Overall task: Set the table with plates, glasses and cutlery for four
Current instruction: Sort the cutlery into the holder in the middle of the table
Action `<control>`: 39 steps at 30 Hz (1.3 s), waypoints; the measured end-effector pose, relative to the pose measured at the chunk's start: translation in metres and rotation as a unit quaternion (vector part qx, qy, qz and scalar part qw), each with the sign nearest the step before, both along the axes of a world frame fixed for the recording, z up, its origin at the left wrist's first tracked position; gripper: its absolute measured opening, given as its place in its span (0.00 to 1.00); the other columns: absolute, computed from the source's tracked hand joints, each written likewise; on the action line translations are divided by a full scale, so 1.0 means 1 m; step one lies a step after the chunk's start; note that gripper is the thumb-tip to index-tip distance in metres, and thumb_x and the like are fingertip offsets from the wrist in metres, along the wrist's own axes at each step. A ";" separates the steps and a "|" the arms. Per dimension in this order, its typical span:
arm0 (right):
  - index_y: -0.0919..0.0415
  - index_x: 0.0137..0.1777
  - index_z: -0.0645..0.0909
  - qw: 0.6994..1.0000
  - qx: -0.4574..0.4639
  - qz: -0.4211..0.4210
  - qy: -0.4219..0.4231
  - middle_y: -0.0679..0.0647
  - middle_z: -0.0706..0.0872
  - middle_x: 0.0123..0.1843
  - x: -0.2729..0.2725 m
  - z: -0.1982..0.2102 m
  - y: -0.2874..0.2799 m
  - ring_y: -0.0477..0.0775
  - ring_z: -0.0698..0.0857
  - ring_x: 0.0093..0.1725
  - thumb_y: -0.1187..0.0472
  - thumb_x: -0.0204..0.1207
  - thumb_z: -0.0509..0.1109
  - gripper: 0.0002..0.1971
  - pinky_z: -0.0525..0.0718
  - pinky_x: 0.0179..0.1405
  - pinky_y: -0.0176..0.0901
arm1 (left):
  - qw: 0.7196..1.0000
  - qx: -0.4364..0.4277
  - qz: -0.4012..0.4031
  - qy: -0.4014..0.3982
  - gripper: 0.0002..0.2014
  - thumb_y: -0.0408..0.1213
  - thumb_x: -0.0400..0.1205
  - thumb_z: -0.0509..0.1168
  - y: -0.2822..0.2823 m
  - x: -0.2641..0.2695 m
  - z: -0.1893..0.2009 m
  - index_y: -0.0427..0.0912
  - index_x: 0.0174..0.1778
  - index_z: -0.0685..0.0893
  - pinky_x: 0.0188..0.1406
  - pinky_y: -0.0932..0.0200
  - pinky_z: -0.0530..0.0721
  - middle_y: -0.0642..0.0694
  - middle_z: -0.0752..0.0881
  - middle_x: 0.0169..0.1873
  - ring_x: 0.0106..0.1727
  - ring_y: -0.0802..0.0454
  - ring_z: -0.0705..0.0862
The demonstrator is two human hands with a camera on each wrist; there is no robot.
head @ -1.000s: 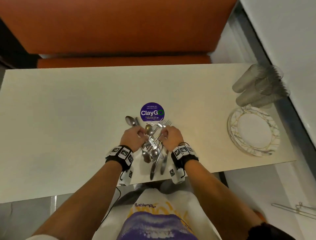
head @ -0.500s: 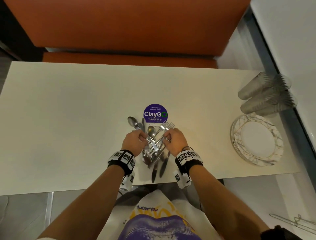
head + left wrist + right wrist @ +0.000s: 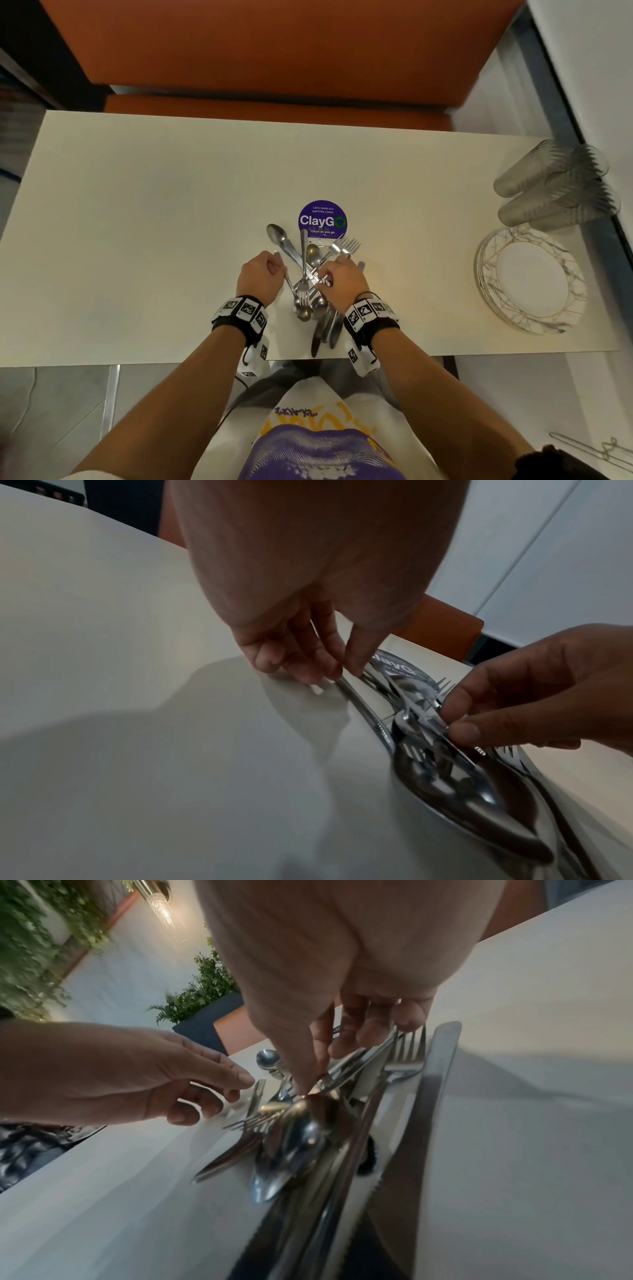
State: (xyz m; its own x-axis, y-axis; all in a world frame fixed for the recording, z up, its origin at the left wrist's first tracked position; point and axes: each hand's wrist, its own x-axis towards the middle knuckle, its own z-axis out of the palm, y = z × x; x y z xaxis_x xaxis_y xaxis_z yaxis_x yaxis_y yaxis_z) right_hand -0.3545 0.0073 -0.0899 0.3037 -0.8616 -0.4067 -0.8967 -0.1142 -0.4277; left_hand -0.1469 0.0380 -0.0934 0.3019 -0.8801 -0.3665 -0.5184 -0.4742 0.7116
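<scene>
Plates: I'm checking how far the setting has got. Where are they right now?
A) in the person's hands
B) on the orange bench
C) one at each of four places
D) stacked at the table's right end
D: the plates sit in one stack at the table's right end, beside the glasses.

table (image 3: 137,222) — cutlery pile (image 3: 308,284) (tangled) | plates (image 3: 529,281) | glasses (image 3: 551,185) | sticker (image 3: 322,219)
</scene>
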 end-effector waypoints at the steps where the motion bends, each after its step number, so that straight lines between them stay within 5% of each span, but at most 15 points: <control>1: 0.43 0.50 0.80 1.000 -0.002 -0.004 0.004 0.45 0.80 0.53 0.002 -0.001 0.000 0.54 0.80 0.63 0.43 0.76 0.74 0.09 0.68 0.77 0.70 | 1.000 0.004 -0.003 0.000 0.05 0.42 0.81 0.76 0.000 -0.001 0.000 0.49 0.45 0.86 0.51 0.50 0.89 0.49 0.88 0.39 0.42 0.51 0.87; 7: 0.45 0.53 0.80 1.000 -0.022 -0.012 0.017 0.45 0.83 0.55 0.010 0.002 0.001 0.52 0.83 0.60 0.44 0.76 0.75 0.11 0.70 0.75 0.70 | 0.997 0.030 -0.063 -0.030 0.12 0.56 0.77 0.77 0.004 -0.014 0.005 0.54 0.43 0.86 0.42 0.57 0.86 0.57 0.88 0.37 0.41 0.57 0.87; 18: 0.50 0.56 0.86 0.998 -0.025 0.024 0.051 0.49 0.84 0.61 0.024 0.013 -0.002 0.54 0.82 0.62 0.46 0.81 0.70 0.11 0.78 0.68 0.57 | 0.995 0.068 -0.015 -0.077 0.09 0.47 0.85 0.66 -0.006 -0.021 0.015 0.47 0.44 0.85 0.43 0.51 0.87 0.48 0.89 0.38 0.42 0.43 0.88; 24: 0.51 0.48 0.88 0.999 -0.012 0.019 0.047 0.50 0.85 0.53 0.029 0.018 -0.004 0.54 0.82 0.56 0.52 0.82 0.70 0.07 0.77 0.66 0.56 | 0.993 0.112 0.021 -0.024 0.17 0.53 0.84 0.70 -0.023 -0.023 0.022 0.49 0.33 0.92 0.31 0.60 0.78 0.56 0.87 0.26 0.32 0.56 0.85; 28: 0.50 0.46 0.88 0.999 -0.013 -0.006 0.029 0.48 0.86 0.50 0.029 0.015 -0.005 0.54 0.82 0.53 0.55 0.80 0.71 0.05 0.78 0.65 0.57 | 0.989 0.127 0.059 0.049 0.17 0.48 0.82 0.73 -0.028 -0.022 0.015 0.47 0.28 0.93 0.38 0.56 0.88 0.53 0.90 0.24 0.30 0.52 0.89; 35: 0.39 0.40 0.85 0.998 -0.005 -0.070 0.005 0.36 0.80 0.42 0.029 -0.014 -0.005 0.52 0.83 0.51 0.45 0.75 0.67 0.06 0.76 0.67 0.77 | 0.980 0.095 0.113 0.133 0.10 0.41 0.82 0.73 -0.031 -0.017 0.007 0.41 0.38 0.94 0.42 0.53 0.89 0.47 0.93 0.30 0.27 0.51 0.86; 39: 0.42 0.44 0.88 0.999 0.010 -0.052 -0.014 0.37 0.82 0.45 0.028 -0.007 -0.008 0.51 0.83 0.51 0.48 0.77 0.69 0.06 0.79 0.66 0.71 | 0.981 0.050 0.136 0.131 0.08 0.43 0.82 0.71 -0.036 -0.002 0.012 0.43 0.45 0.92 0.37 0.56 0.83 0.45 0.93 0.32 0.30 0.51 0.87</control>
